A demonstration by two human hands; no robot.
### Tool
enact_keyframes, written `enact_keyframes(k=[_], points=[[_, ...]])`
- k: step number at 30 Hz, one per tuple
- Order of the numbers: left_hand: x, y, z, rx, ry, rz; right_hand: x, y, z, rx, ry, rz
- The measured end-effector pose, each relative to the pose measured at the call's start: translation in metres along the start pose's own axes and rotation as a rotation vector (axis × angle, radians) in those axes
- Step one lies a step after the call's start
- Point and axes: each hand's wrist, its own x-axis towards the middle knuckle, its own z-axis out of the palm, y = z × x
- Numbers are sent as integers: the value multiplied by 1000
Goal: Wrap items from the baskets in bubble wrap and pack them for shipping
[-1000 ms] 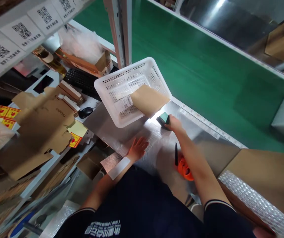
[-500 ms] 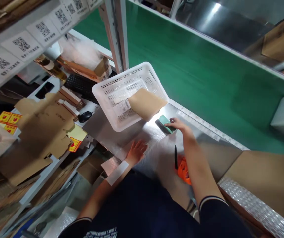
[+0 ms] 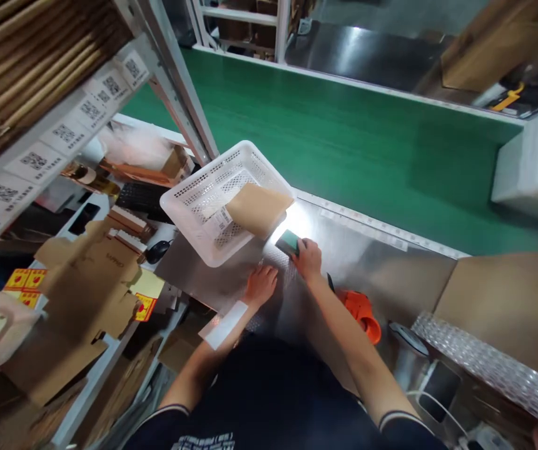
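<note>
My right hand [image 3: 308, 259] is closed around the near end of a small green box [image 3: 289, 241], which rests over bubble wrap [image 3: 284, 262] on the metal worktop. My left hand [image 3: 261, 285] lies palm down on the bench just left of the wrap, its fingers stretched out and holding nothing. A strip of white material [image 3: 224, 325] lies across my left forearm. Beyond both hands sits a white perforated basket [image 3: 213, 247], with a brown paper envelope [image 3: 257, 209] leaning over its near right side. An orange tape dispenser [image 3: 361, 312] is right of my right forearm.
A green conveyor belt [image 3: 344, 137] runs behind the metal worktop [image 3: 419, 275]. At left are flattened cardboard [image 3: 91, 281], a computer mouse [image 3: 157, 251] and a shelf with QR labels [image 3: 65, 134]. Bubble wrap and a large cardboard box [image 3: 513, 300] stand at right.
My right hand has drawn the green box slightly left and wrapped further around it. The bubble wrap is less spread out toward me. The camera view has turned, showing more of the tape dispenser.
</note>
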Motion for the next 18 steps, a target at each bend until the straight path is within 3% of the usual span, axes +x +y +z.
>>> enact_keyframes(k=[4,8,13,18], points=[[59,6,-27,67,106,164,-29,-5,36,-17,200,-118],[102,7,-33,124,12,310,-46,-3,46,27,245,-179],[102,-9,-18,99,-5,310,-41,14,30,183,178,-142],[84,-23,2,88,45,247,14,47,11,316,137,-43]])
